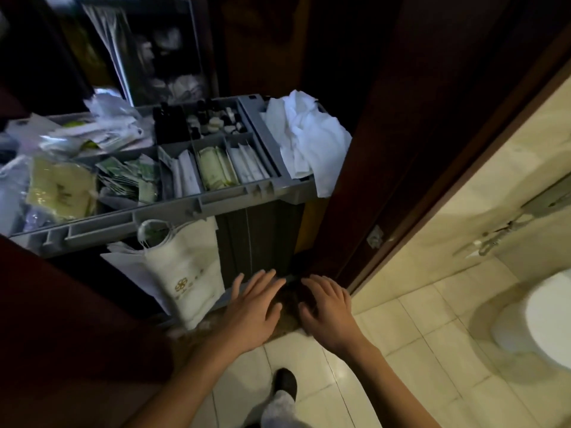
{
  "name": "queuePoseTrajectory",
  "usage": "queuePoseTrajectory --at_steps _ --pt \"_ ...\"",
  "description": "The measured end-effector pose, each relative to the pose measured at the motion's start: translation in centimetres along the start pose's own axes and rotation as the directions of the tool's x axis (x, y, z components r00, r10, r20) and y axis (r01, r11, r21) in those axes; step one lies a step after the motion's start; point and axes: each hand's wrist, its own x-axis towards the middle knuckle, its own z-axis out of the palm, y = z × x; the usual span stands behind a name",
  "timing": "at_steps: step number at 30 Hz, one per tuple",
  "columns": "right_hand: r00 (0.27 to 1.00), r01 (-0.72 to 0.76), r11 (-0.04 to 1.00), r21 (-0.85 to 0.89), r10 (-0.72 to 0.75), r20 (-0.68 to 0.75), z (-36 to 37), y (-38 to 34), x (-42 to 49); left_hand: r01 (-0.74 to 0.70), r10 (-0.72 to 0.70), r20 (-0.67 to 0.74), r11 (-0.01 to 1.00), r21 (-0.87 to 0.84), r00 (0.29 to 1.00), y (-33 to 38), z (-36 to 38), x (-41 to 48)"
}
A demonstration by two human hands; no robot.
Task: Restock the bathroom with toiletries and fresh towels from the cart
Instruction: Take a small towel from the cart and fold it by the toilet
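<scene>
Empty and spread, both hands hover low in the centre of the frame: the left hand [251, 307] and the right hand [327, 313] show straight, splayed fingers with nothing between them, poised in front of the grey cart [216, 199] parked at the bathroom doorway. Fresh white towels [304, 134] lie in a loose heap on the right end of the cart's top tray, upper centre of the frame, one corner drooping over the edge. Soft and limp, they would likely sag if pinched at a corner and are best scooped from beneath with both palms. To their left, small dark bottles [213, 118] stand in a tray compartment; light and probably slick, they look suited to a fingertip hold round the body. Flat wrapped packets [216, 168] fill the slots just below them, light and easily crushed. A white bag [182, 273] hangs from the cart's side at centre left.
</scene>
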Motion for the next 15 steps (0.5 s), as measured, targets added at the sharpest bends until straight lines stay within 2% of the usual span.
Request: queuePoseTrajectory --at_steps 7,15 --pt "0.997 0.082 0.996 0.023 -0.082 -0.01 -1.5 0.2 8.2 0.046 -0.044 -0.059 0.998 0.031 0.997 -1.6 -3.5 4.9" --pt "0.99 0.139 0.99 -0.011 -0.139 -0.013 -3.9 -1.2 13.9 0.012 -0.003 -0.162 0.998 0.058 0.987 -3.5 -5.8 9.9"
